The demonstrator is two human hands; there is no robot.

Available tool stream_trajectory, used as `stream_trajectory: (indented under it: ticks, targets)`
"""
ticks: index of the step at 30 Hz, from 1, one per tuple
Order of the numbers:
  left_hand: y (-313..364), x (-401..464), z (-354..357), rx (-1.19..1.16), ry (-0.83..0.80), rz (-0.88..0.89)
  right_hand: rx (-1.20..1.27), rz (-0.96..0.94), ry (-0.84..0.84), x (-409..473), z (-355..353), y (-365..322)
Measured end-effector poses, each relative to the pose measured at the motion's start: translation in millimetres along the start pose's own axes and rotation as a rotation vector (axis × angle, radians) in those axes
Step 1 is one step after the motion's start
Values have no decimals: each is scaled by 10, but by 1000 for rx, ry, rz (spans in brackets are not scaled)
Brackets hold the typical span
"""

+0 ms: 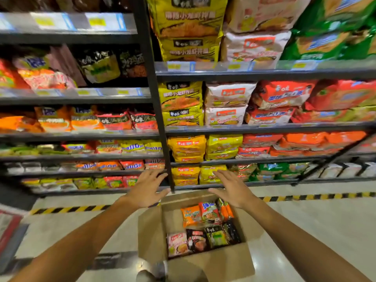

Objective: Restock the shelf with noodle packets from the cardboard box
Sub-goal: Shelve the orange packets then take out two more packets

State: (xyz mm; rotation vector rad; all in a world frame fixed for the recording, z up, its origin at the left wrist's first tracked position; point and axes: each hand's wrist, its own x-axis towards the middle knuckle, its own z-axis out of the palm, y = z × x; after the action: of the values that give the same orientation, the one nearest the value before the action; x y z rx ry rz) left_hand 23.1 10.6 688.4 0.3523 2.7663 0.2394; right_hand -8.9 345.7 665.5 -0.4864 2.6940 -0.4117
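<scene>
Both grips, left hand (147, 190) and right hand (232, 190), spread wide, empty, above the cardboard box (211, 261) rim.

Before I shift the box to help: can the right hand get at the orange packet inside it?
Probably yes: the cardboard box is open-topped, the orange packet lies uncovered, and the empty right hand hovers above.

cardboard box (211, 261): brown | noodle packets (203, 224) in box: orange, red, pink, black, green | floor tape (69, 209) left of box: yellow-black striped
</scene>
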Motion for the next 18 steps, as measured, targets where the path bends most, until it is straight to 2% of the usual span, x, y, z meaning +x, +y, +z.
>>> stream_trajectory:
  ticks: [4,10,15,18]
  targets:
    - [-51,-12,357,-41,-40,-47,38,0,-96,76,201,55]
    - [-230,209,927,-192,-110,-26,65,53,-125,122,612,134]
    - [-306,491,1423,-327,-158,-27,113,93,-156,302,1097,354]
    - [-365,689,1950,-394,-192,-61,146,108,-207,560,1571,616]
